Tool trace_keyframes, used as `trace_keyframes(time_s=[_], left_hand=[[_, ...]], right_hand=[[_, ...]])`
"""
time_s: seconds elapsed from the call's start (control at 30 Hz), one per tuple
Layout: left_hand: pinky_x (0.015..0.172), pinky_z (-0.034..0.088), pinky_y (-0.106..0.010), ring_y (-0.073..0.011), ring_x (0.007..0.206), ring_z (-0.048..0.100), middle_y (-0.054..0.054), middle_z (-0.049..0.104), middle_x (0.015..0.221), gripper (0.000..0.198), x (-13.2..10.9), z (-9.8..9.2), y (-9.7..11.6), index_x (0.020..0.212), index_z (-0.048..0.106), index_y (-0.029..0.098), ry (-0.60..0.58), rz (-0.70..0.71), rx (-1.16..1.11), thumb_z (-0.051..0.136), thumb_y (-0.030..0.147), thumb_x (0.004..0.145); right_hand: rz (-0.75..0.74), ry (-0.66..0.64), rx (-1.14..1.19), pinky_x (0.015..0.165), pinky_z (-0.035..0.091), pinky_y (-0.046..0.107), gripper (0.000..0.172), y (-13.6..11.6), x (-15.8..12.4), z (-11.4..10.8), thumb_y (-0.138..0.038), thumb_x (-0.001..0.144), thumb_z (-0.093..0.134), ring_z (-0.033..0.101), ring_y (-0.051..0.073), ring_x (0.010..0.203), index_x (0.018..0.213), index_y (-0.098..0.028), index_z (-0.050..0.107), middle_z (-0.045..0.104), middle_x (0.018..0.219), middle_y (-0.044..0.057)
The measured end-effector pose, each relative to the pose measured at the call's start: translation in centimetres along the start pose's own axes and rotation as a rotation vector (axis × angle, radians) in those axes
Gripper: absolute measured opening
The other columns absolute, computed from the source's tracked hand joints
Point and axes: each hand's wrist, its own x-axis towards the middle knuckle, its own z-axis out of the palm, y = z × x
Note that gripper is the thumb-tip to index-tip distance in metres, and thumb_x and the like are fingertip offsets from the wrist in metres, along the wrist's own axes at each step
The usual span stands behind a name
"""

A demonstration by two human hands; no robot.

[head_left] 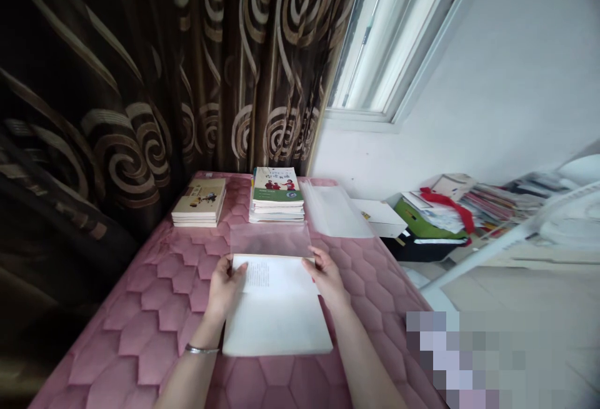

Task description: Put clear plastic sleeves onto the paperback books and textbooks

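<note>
A book [281, 321] lies on the pink quilted bedding with a white page showing; a small block of print is near its top left. A clear plastic sheet [269, 237] extends beyond its far edge, looking like a book cover. My left hand [225, 287] grips the book's far left corner, thumb on top of the page. At the far right corner, my right hand [328, 276] holds it the same way, fingers curled round the edge. The fingers beneath are partly hidden, so I cannot tell how the sheet sits under them. A silvery bracelet [201, 349] circles my left wrist.
Beyond the book stand a stack of books [277, 193] with a green-and-white cover and a lower stack of tan books [199, 202]. Clear plastic sheets [337, 212] lie to their right, beside a white box [382, 216]. A white fan [529, 224] stands at the right.
</note>
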Motion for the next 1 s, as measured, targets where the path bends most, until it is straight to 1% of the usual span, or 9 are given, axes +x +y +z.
trace_keyframes(time_s=[0.1,0.2,0.37,0.5,0.57,0.7,0.83,0.9,1.0], left_hand=[[0.062,0.045,-0.023,-0.0139,0.069,0.058,-0.001,0.064,0.077,0.040,-0.2,0.0,0.2,0.091,0.055,0.017,0.006,-0.014,0.030,0.071,0.045,0.069],[0.059,0.043,-0.022,-0.0133,0.066,0.056,0.001,0.061,0.073,0.040,-0.3,-0.1,0.4,0.091,0.054,0.017,0.005,-0.032,0.038,0.070,0.047,0.069],[0.061,0.043,-0.022,-0.0140,0.068,0.056,0.000,0.061,0.076,0.040,-0.3,-0.2,0.2,0.090,0.053,0.018,-0.012,-0.046,0.003,0.072,0.044,0.066],[0.062,0.044,-0.023,-0.0139,0.069,0.056,0.000,0.061,0.077,0.040,-0.3,-0.3,0.0,0.093,0.054,0.018,-0.011,-0.037,-0.017,0.073,0.040,0.065],[0.063,0.044,-0.022,-0.0137,0.069,0.056,0.001,0.061,0.077,0.040,-0.3,-0.3,-0.1,0.094,0.055,0.018,0.002,-0.031,-0.004,0.072,0.039,0.065],[0.063,0.043,-0.023,-0.0140,0.069,0.056,0.001,0.061,0.076,0.039,-0.3,-0.3,0.1,0.095,0.056,0.018,0.026,-0.017,0.033,0.071,0.037,0.065],[0.064,0.043,-0.023,-0.0140,0.070,0.055,0.001,0.060,0.076,0.036,-0.4,-0.2,0.2,0.095,0.055,0.018,0.027,0.006,0.059,0.069,0.035,0.067],[0.065,0.043,-0.022,-0.0137,0.071,0.054,0.000,0.059,0.078,0.034,-0.5,-0.2,0.3,0.096,0.055,0.018,0.024,0.019,0.068,0.068,0.034,0.069],[0.064,0.043,-0.022,-0.0135,0.070,0.053,0.001,0.059,0.078,0.035,-0.6,-0.1,0.3,0.096,0.055,0.019,0.032,0.027,0.068,0.068,0.036,0.069]], right_hand=[[-0.020,0.019,0.025,0.060,0.044,0.027,0.058,0.3,0.2,0.1,-0.047,0.060,0.075,0.057,0.015,0.061,0.107,-0.019,0.057,0.069,0.075,0.001],[-0.021,0.039,0.080,0.059,0.045,0.027,0.056,0.8,0.5,0.4,-0.046,0.057,0.077,0.058,0.016,0.061,0.102,-0.020,0.057,0.068,0.071,0.000],[0.039,0.061,0.115,0.045,0.037,0.024,0.051,1.3,0.6,0.6,-0.045,0.053,0.079,0.049,0.012,0.047,0.094,-0.022,0.060,0.057,0.056,-0.005],[0.068,0.065,0.086,0.041,0.032,0.023,0.043,0.7,0.4,0.2,-0.044,0.056,0.077,0.041,0.009,0.042,0.092,-0.022,0.067,0.048,0.049,-0.008],[0.090,0.041,0.103,0.042,0.035,0.024,0.041,0.2,0.2,-0.1,-0.043,0.059,0.075,0.046,0.011,0.045,0.094,-0.022,0.070,0.055,0.054,-0.005],[0.174,-0.021,0.239,0.052,0.044,0.026,0.043,-0.8,-0.1,-0.5,-0.031,0.056,0.072,0.062,0.019,0.066,0.097,-0.019,0.072,0.073,0.083,0.005],[0.214,0.005,0.313,0.063,0.049,0.028,0.042,-1.4,-0.3,-0.4,-0.022,0.051,0.065,0.066,0.023,0.081,0.092,-0.018,0.073,0.075,0.083,0.008],[0.225,0.017,0.315,0.063,0.049,0.029,0.042,-1.4,-0.3,-0.3,-0.023,0.052,0.065,0.066,0.023,0.079,0.092,-0.018,0.072,0.074,0.081,0.006],[0.221,0.064,0.243,0.052,0.046,0.026,0.038,-0.9,-0.1,-0.3,-0.029,0.055,0.069,0.063,0.019,0.063,0.092,-0.020,0.072,0.072,0.071,0.002]])
